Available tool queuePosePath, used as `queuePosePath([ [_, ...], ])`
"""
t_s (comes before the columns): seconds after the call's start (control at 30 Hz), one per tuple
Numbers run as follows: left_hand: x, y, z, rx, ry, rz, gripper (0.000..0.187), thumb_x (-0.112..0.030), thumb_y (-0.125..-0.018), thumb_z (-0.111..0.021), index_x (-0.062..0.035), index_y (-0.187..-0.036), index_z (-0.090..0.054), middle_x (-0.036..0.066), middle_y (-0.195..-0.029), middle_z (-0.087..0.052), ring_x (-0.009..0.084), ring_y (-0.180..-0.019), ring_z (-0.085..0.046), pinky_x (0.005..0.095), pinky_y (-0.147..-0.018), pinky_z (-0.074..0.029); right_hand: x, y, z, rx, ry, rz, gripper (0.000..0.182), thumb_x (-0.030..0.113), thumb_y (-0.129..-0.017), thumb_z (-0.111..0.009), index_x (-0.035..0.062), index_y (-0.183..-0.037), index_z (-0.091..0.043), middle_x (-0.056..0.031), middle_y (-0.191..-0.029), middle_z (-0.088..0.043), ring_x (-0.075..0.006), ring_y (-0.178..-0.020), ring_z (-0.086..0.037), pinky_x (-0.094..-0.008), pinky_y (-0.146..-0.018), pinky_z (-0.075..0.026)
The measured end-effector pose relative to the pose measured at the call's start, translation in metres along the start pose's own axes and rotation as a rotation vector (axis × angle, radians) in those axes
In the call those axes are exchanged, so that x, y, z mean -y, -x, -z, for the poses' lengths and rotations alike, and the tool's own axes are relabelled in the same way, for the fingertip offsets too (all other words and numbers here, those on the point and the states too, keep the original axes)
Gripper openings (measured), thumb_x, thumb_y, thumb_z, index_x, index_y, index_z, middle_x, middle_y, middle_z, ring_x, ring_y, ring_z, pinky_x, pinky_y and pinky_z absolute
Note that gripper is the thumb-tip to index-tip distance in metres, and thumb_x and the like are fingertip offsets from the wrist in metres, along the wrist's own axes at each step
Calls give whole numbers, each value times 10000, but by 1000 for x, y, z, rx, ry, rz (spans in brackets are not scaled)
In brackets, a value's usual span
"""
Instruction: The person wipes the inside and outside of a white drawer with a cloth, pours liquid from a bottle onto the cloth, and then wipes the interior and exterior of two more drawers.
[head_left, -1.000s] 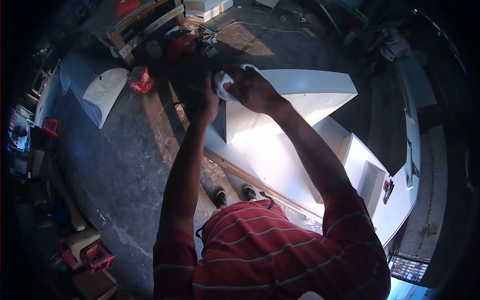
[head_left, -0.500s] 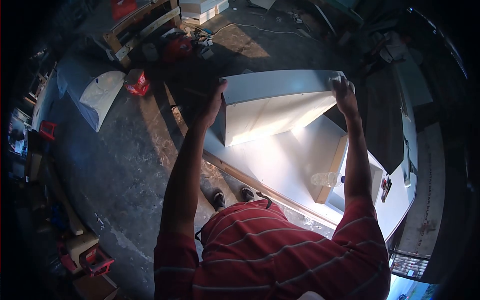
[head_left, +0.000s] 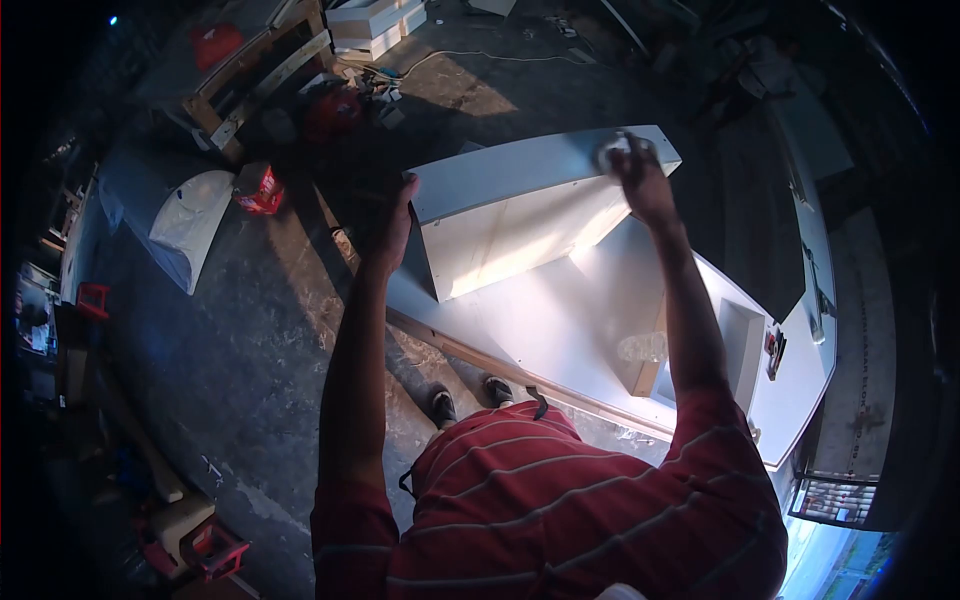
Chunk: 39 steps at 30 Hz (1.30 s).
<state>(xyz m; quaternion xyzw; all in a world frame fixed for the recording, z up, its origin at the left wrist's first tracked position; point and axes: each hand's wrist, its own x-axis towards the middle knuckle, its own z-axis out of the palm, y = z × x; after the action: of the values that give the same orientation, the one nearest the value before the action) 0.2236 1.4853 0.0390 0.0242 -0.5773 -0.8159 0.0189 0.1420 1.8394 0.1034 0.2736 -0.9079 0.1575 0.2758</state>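
A white box-like panel piece [head_left: 530,172] stands on edge on the white worktop [head_left: 510,330]. My left hand [head_left: 399,225] grips its left end, thumb near the upper corner. On the top face, near the right end, my right hand [head_left: 643,180] is closed on a pale, crumpled cloth-like wad [head_left: 612,152]. A clear plastic bottle [head_left: 642,348] lies beside a small wooden-edged frame [head_left: 742,350] on the worktop, under my right forearm.
A red box [head_left: 258,188] and a pale curved sheet [head_left: 192,215] are on the floor at left. Small tools [head_left: 775,352] lie at the worktop's right side. Red stools [head_left: 215,548] stand lower left. Another person [head_left: 765,75] is at the upper right.
My right hand has slid left along the top face with the wad, away from the right corner. My left hand stays on the left end. The view has shifted slightly.
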Motion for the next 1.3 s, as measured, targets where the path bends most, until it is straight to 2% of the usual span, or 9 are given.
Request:
queuePosePath([
  [0.1,7,-2,3,-23,-35,1,559,-475,-891,-462,-44,-1248,-456,83,-1232,-485,176,-1170,-412,304,-1029,-236,-21,3,14,129,196,-374,433,341,-925,-434,13,-1204,-476,-226,-1016,-603,-357,-928,-590,-456,-784,-487],
  [0.17,5,-4,2,-38,-62,9,560,-474,-893,-458,-45,-1253,-453,83,-1232,-487,177,-1176,-411,301,-1033,-231,6,9,-6,-40,261,-46,246,245,-896,-479,54,-1029,-559,-184,-1092,-563,-358,-845,-602,-447,-673,-523],
  [0.37,3,0,5,10,1,22,586,-471,-896,-453,-25,-1276,-435,92,-1278,-461,181,-1204,-395,308,-1033,-253,196,3,-45,-119,-239,215,396,277,-827,-607,50,-1141,-530,-168,-1028,-597,-365,-960,-563,-415,-838,-468],
  [0.6,2,0,3,-63,-34,31,612,-486,-882,-463,-10,-1266,-436,92,-1244,-473,189,-1201,-401,310,-1028,-259,87,-16,-14,-43,-229,46,424,248,-833,-613,115,-1223,-512,-195,-931,-616,-336,-809,-621,-409,-694,-510],
  [0.67,0,2,-1,-69,-37,3,622,-494,-881,-458,-6,-1266,-436,94,-1241,-478,188,-1194,-409,312,-1030,-252,42,-22,14,78,-194,-331,435,309,-851,-606,118,-1229,-508,-235,-920,-622,-308,-898,-627,-393,-669,-501],
  [0.77,-2,2,-2,-60,-69,1,631,-506,-877,-455,-7,-1264,-441,98,-1235,-486,187,-1183,-422,315,-1030,-251,-31,-36,21,-415,-621,-323,333,181,-899,-566,48,-1200,-515,-74,-959,-606,-119,-804,-591,-242,-662,-481],
  [1.0,4,-1,3,-69,-14,59,622,-511,-872,-462,-15,-1247,-465,92,-1223,-500,177,-1167,-440,313,-1014,-278,-17,-77,75,-574,-1538,-495,279,96,-921,-503,45,-1195,-486,-84,-1003,-601,-152,-858,-608,-256,-692,-505],
  [1.23,-1,4,0,-62,-33,72,622,-505,-872,-468,-16,-1254,-455,95,-1243,-489,187,-1178,-432,318,-1025,-267,11,-72,46,-409,-1460,-457,305,110,-900,-535,53,-1194,-481,-59,-1012,-592,-137,-856,-597,-247,-679,-494],
  [1.3,5,1,3,-84,-49,62,615,-499,-876,-465,-20,-1262,-448,100,-1252,-480,191,-1185,-423,325,-1028,-262,-2,-49,19,-175,-754,-309,303,136,-886,-558,53,-1174,-513,-95,-1034,-595,-222,-906,-595,-342,-761,-487],
])
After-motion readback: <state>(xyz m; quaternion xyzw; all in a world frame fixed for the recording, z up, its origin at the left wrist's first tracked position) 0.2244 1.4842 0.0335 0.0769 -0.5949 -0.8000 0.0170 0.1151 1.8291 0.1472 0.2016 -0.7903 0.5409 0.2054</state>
